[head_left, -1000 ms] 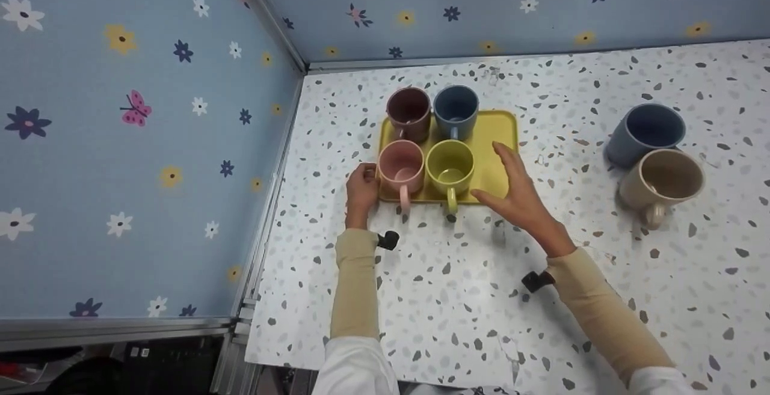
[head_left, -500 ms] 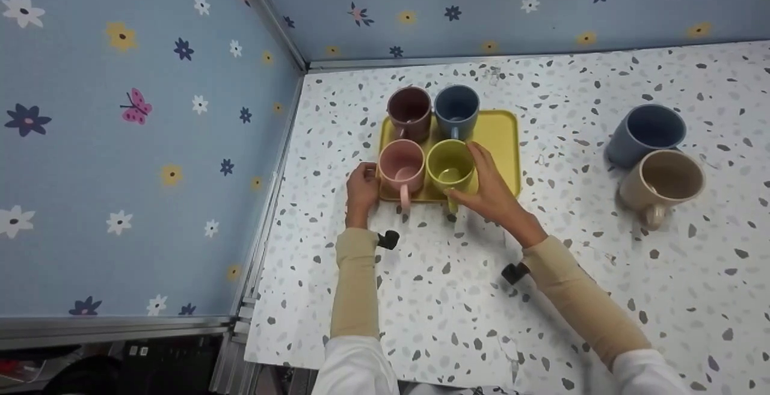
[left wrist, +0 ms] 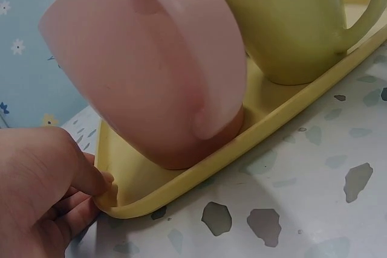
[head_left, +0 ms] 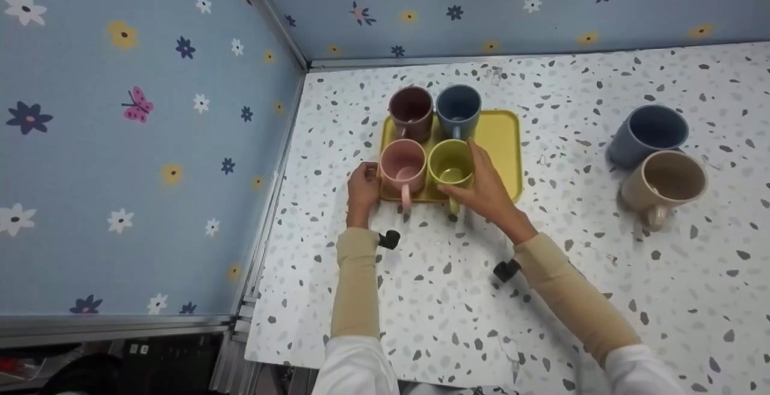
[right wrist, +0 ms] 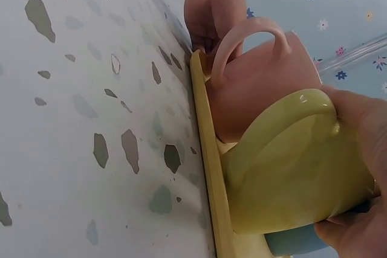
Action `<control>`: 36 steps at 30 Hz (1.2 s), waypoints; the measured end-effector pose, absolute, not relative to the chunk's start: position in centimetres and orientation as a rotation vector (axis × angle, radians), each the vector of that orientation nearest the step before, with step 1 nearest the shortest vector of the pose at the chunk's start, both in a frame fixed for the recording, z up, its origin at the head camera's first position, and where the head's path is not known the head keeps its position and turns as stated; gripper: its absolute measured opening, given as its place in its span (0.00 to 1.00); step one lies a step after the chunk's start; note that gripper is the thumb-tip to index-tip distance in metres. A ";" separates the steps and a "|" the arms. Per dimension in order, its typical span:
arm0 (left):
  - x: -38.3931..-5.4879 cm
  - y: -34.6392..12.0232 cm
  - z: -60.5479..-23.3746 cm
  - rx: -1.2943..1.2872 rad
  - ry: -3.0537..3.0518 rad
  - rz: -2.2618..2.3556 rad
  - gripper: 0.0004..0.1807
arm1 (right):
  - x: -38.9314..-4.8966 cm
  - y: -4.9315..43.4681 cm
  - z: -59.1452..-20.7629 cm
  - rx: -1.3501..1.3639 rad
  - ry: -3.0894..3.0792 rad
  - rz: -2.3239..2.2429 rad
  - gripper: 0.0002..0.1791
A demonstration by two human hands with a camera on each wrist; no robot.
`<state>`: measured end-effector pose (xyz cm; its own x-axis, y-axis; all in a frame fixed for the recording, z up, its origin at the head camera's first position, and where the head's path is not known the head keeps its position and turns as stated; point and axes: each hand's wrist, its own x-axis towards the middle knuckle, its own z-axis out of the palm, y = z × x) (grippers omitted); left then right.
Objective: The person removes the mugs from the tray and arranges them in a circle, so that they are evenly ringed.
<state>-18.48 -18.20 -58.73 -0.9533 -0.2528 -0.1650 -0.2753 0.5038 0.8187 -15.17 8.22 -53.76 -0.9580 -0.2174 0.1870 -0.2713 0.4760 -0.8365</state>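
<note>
A yellow tray (head_left: pixel 504 154) carries a maroon mug (head_left: pixel 415 119), a blue mug (head_left: pixel 460 112), a pink mug (head_left: pixel 402 169) and a yellow-green mug (head_left: pixel 448 169). My left hand (head_left: pixel 363 189) pinches the tray's near left corner between thumb and fingers, as the left wrist view shows beside the pink mug (left wrist: pixel 151 70). With thumb and fingers spread around its upper side, my right hand (head_left: pixel 490 190) grips the yellow-green mug, which stands upright on the tray. Both front mugs have handles pointing toward me.
On the right of the speckled table (head_left: pixel 445 305) stand another blue mug (head_left: pixel 646 133) and a beige mug (head_left: pixel 662 184), close together. Flowered blue panels (head_left: pixel 150 172) border the table at the left and back. The tray's right strip (head_left: pixel 502 130) shows bare beside the mugs.
My right hand has moved left from over the tray's right part and taken hold of the yellow-green mug. My left hand stays at the tray's corner.
</note>
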 end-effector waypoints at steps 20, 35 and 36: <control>-18.6 -18.2 -58.6 -0.460 2.713 1.456 0.19 | -14.1 9.4 -53.3 0.358 -2.412 1.639 0.55; -18.6 -18.2 -58.7 -0.473 2.703 1.460 0.18 | -12.7 11.6 -51.8 0.286 -2.446 1.656 0.55; -18.6 -18.2 -58.7 -0.467 2.707 1.465 0.18 | -12.8 11.9 -52.3 0.276 -2.449 1.656 0.56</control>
